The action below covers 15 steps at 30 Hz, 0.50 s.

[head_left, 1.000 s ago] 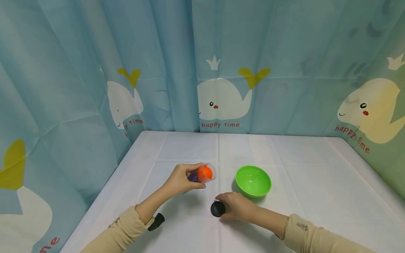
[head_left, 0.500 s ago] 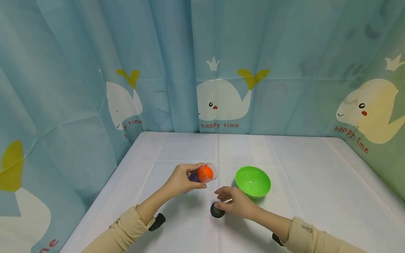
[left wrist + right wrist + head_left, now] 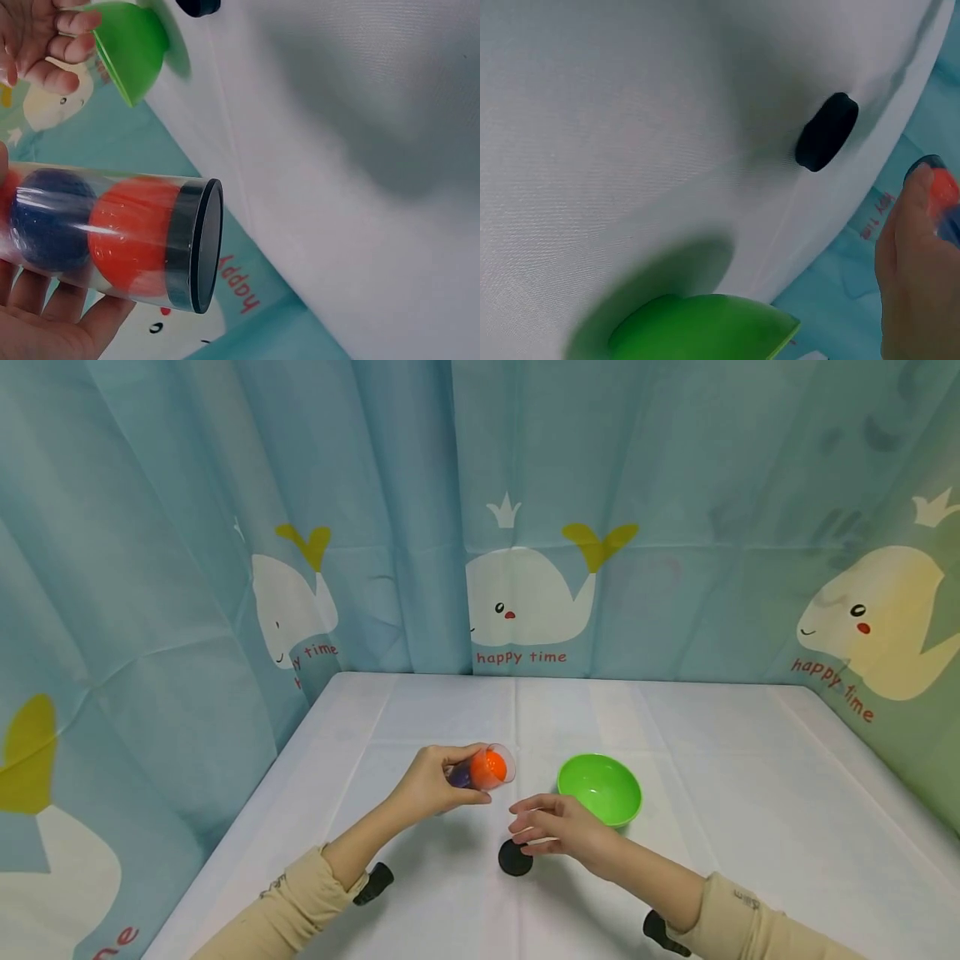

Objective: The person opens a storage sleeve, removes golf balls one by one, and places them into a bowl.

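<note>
A clear plastic tube lies tilted in the grip of my left hand. Inside it are an orange-red ball, a dark blue ball and another reddish ball. One end of the tube has a black cap; the other end, facing right in the head view, looks uncapped. A loose black cap lies flat on the table. Just above it hovers my right hand, its fingers loosely bent and holding nothing. The green bowl stands right behind that hand, with nothing seen inside.
The table has a white cloth. A blue curtain with whale prints hangs along its back and sides. Dark straps show at both wrists.
My right hand has let go of the loose black cap, leaving it on the table, and has lifted slightly with its fingers spreading. The left hand with the tube has barely moved.
</note>
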Available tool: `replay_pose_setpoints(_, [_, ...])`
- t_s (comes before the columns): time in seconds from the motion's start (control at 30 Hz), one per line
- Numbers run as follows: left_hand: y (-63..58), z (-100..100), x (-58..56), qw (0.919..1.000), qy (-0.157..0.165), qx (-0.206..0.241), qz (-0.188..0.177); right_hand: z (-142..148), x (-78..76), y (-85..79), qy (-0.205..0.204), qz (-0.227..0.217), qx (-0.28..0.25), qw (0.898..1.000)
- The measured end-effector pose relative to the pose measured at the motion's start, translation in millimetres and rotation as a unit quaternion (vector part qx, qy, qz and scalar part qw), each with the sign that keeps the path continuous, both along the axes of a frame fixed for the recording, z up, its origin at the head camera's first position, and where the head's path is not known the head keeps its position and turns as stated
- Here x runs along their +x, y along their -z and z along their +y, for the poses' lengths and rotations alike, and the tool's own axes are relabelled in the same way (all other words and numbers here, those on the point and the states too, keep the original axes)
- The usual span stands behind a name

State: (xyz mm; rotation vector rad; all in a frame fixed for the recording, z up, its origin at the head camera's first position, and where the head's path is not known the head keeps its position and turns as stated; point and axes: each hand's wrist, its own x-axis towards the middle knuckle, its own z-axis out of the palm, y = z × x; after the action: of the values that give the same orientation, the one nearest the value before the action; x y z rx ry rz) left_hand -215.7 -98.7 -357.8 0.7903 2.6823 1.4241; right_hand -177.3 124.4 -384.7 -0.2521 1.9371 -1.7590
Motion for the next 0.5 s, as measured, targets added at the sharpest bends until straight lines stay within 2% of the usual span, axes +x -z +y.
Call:
replay_pose_setpoints(0.2, [-3.5,0.7,0.2,1.0000,0.004,0.004,0.005,3.6,0.5,-6.1,-0.018,-0.061,-0.052,0.997])
replay_pose_setpoints(0.5, [-5.7,0.9,-0.6,0.9998,0.009,0.007,0.016,8.6,-2.7,-14.4,-0.024,-0.101,-0.094,0.990])
